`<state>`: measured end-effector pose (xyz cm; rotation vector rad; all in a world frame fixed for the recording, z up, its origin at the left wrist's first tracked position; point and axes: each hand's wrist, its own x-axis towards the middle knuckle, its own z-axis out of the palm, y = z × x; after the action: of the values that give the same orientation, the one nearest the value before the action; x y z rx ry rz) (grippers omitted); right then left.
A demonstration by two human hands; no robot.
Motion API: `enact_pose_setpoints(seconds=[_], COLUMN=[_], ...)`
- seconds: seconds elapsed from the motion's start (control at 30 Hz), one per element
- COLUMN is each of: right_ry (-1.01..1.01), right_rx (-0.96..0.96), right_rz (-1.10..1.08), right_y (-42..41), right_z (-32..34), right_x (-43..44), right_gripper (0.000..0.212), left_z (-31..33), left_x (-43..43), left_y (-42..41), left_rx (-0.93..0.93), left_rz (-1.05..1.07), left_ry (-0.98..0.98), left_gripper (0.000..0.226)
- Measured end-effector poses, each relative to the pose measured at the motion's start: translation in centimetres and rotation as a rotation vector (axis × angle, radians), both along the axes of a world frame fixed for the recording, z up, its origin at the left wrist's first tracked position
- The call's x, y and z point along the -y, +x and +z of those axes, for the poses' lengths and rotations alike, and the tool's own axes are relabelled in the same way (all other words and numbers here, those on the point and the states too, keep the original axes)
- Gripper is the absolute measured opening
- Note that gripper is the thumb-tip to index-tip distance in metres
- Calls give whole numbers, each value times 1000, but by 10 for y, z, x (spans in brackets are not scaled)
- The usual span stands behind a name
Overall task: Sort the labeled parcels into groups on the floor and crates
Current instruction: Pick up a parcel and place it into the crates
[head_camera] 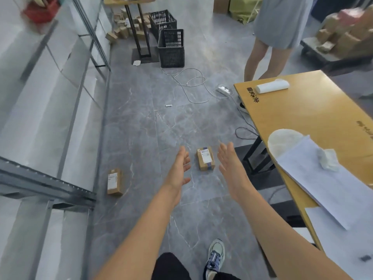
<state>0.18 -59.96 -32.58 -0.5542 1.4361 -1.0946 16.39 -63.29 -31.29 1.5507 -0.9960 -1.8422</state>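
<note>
Cardboard parcel (205, 161) beneath left hand (179, 171) and right hand (232, 166), both outspread

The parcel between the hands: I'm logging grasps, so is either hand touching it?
Apart. The head view shows grey floor between the parcel and the left hand, and between it and the right hand.

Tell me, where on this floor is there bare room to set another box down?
Bare floor lies between the left parcel and the middle parcel, and beyond them up to the white cable. Crowded: the cable loops, the black crates and the heap of boxes beside them.
</note>
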Motion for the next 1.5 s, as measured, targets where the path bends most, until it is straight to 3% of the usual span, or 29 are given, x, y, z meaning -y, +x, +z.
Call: enact_pose_setpoints(seconds=[0.3, 0.47, 0.57, 0.8, 0.97, 1.07, 1.27, 1.5], right_ry=[135, 243, 348, 479, 546, 608, 678, 734], right_rx=[-15, -69, -107, -104, -82, -79, -126, -145], right_rz=[22, 23, 26, 19, 56, 83, 152, 140], right_y=[-59, -78, -88, -116, -134, -144, -169, -177], right_z=[-71, -116, -143, -219, -325, -405, -549, -652], right_x=[103, 179, 219, 290, 345, 365, 383, 391], right_gripper=[72, 111, 120, 97, 112, 94, 83, 79], left_z=[-67, -127, -159, -236, -330, -403, -545, -666], left_x=[114, 199, 246, 321, 357, 367, 378, 375], left_y=[-43, -57, -64, -80, -96, -107, -137, -159], left_rx=[21, 35, 62, 100, 157, 181, 226, 260], left_rz=[2, -16, -48, -115, -100, -89, -55, -119], left_ry=[124, 222, 283, 393, 456, 492, 601, 618], left_gripper=[73, 71, 72, 70, 68, 68, 71, 67])
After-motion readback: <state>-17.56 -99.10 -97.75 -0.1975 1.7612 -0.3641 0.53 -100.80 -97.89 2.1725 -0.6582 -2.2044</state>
